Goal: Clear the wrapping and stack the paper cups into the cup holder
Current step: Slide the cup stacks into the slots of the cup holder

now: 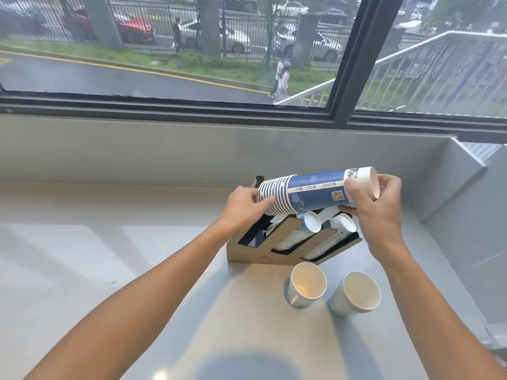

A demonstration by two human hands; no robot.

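Both hands, left hand (pixel 244 202) and right hand (pixel 375 204), fingers clamped on one cup sleeve (pixel 312 192); two cup stacks (pixel 306 286) on the tabletop (pixel 164 270); cup holder (pixel 290 242) partly hidden, three slots.

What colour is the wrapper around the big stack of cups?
Blue with white print, on the wrapper; the head view shows it best.

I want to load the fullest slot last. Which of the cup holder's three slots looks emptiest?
The leftmost slot of the brown cardboard cup holder: mostly dark hollow shows there, while the middle slot and right slot each hold a row of white paper cups.
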